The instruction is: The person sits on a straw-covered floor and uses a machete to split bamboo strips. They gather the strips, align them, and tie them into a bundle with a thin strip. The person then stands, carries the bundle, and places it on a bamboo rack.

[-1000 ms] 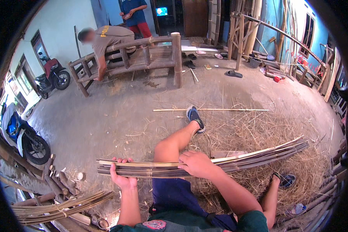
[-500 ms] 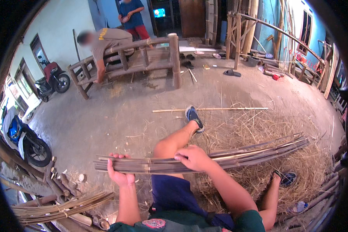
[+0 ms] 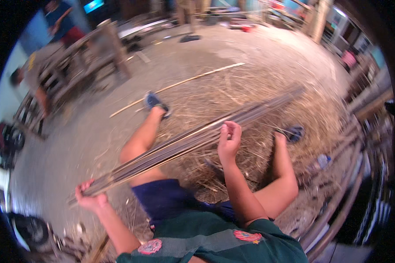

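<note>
A long bundle of thin, dark bamboo strips slants across my lap from lower left to upper right, passing over my bent left leg. Near its lower left end my left hand is closed around the strips. My right hand is against the bundle right of its middle, palm side turned up and fingers curled in. Whatever lies inside those fingers is hidden by the hand and by blur. The strips fan slightly apart toward the far right end.
Straw-like bamboo shavings cover the ground around my right foot. A pale bamboo pole lies beyond my left shoe. A person bends by a bamboo bench; another stands behind. Poles line the right side.
My view has swung right. The bundle now slants more steeply, with its right end higher. My right hand has turned from palm down over the strips to palm up.
</note>
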### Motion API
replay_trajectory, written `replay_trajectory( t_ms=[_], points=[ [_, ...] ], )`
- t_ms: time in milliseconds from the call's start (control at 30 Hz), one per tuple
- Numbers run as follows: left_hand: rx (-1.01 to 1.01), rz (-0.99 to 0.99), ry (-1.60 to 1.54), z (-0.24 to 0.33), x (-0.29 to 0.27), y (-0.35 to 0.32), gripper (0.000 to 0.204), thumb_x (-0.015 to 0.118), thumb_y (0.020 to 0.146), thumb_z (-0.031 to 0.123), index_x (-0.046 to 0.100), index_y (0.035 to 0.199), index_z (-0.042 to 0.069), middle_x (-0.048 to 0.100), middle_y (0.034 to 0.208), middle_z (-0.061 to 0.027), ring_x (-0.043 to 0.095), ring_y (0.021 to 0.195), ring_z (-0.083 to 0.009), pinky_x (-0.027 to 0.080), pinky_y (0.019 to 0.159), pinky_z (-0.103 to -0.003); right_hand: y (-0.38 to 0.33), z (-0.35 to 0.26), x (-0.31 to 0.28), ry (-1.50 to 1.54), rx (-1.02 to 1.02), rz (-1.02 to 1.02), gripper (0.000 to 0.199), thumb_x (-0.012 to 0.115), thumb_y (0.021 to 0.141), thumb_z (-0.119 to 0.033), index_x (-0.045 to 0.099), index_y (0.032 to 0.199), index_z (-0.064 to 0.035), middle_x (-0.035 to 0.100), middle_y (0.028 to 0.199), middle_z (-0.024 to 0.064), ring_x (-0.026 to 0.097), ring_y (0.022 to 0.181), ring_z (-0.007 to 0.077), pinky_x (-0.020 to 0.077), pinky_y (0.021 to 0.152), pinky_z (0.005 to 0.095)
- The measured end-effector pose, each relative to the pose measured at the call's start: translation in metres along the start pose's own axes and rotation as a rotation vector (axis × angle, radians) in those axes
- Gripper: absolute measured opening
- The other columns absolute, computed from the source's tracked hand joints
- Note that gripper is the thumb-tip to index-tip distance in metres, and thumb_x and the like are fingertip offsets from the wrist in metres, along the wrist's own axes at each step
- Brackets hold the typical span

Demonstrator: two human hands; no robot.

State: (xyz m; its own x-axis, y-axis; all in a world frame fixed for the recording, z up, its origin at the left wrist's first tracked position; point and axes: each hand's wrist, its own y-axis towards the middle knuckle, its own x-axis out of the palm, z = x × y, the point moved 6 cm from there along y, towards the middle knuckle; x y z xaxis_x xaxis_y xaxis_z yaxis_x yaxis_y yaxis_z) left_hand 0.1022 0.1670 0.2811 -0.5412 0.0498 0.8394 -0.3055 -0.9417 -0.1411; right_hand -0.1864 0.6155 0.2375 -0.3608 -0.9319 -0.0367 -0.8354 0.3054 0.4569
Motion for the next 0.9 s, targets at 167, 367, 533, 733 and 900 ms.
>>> replay_trajectory(
  t_ms=[167, 367, 533, 733, 900],
  points=[
    [0.049, 0.010, 0.126, 0.016, 0.012, -0.006, 0.018, 0.051, 0.092, 0.014, 0.042, 0.077, 0.011, 0.043, 0.072, -0.0017, 0.047, 0.070, -0.0191, 0.050, 0.077, -0.041, 0.014, 0.149, -0.059, 0.689, 0.811, 0.443, 0.044, 0.066, 0.092, -0.060, 0.058, 0.101, -0.0180, 0.054, 0.081, -0.0033, 0.049, 0.069, 0.0099, 0.0413, 0.063, 0.0265],
    [0.059, -0.202, 0.161, 0.055, 0.024, -0.026, 0.015, 0.049, 0.094, 0.015, 0.046, 0.080, 0.008, 0.050, 0.076, -0.0061, 0.053, 0.074, -0.0234, 0.051, 0.088, -0.047, 0.086, 0.143, -0.003, 1.484, 0.640, 0.245, 0.091, 0.051, 0.088, -0.079, 0.041, 0.143, -0.0084, 0.045, 0.143, 0.0224, 0.060, 0.115, 0.0372, 0.0494, 0.100, 0.0511],
    [0.146, -0.048, 0.173, 0.070, -0.014, 0.012, 0.020, 0.045, 0.096, 0.020, 0.049, 0.082, 0.007, 0.054, 0.077, -0.0069, 0.058, 0.077, -0.0253, 0.053, 0.086, -0.047, 0.127, 0.083, 0.021, 1.644, 0.576, 0.122, 0.037, 0.059, 0.093, -0.022, 0.050, 0.127, -0.0107, 0.065, 0.094, 0.0070, 0.065, 0.084, 0.0190, 0.0555, 0.082, 0.0432],
    [0.149, 0.122, 0.182, 0.078, -0.079, 0.071, 0.027, 0.056, 0.090, 0.030, 0.054, 0.086, 0.003, 0.060, 0.080, -0.0106, 0.063, 0.081, -0.0301, 0.056, 0.082, -0.050, 0.112, 0.049, 0.030, 1.488, 0.732, 0.277, 0.037, 0.057, 0.090, -0.009, 0.048, 0.125, -0.0148, 0.052, 0.080, 0.0010, 0.054, 0.066, 0.0124, 0.0507, 0.065, 0.0342],
    [0.021, 0.491, 0.153, 0.044, -0.120, 0.050, 0.031, 0.068, 0.086, 0.038, 0.054, 0.088, 0.010, 0.057, 0.087, -0.0070, 0.059, 0.091, -0.0240, 0.049, 0.089, -0.046, 0.092, 0.069, 0.024, 1.037, 0.849, 0.221, 0.010, 0.054, 0.093, -0.012, 0.047, 0.086, -0.0102, 0.045, 0.070, 0.0017, 0.051, 0.062, 0.0141, 0.0479, 0.056, 0.0354]
  ],
)
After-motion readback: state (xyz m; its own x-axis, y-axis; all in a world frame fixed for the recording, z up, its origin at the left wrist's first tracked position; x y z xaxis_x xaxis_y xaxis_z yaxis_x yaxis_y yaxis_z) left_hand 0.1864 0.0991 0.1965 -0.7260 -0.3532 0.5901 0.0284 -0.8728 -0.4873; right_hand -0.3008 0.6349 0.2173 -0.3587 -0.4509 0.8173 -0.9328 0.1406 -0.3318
